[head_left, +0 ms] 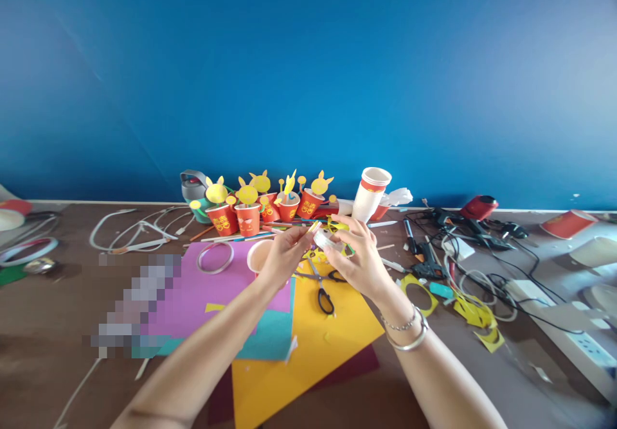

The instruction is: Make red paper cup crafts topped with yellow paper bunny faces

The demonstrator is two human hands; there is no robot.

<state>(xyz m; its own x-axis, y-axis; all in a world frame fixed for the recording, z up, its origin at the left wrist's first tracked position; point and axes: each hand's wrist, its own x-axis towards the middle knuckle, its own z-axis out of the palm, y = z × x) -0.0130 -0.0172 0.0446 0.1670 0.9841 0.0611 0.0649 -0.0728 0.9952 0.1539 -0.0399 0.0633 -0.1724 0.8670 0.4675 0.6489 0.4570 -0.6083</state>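
Note:
Near the middle of the view, my left hand (pixel 288 254) pinches a small, pale, yellowish strip (pixel 314 227) between thumb and fingers. Close beside it, the curved fingers of my right hand (pixel 354 249) are round a small white, translucent piece (pixel 324 239), too small to identify. Below my hands lie scissors (pixel 319 281) with black handles on yellow paper (pixel 313 358). A paper cup (pixel 258 257) stands just left of my left hand, partly hidden by it. Purple paper (pixel 178 294) and teal paper (pixel 267 336) lie under my left forearm.
Red cups (pixel 248 220) with yellow paper figures line the back, beside a tall stack of white cups (pixel 371 194). At right are a glue gun (pixel 428 262), tangled cables, yellow scraps (pixel 475 313) and a power strip (pixel 578 342). A tape roll (pixel 214 258) lies left.

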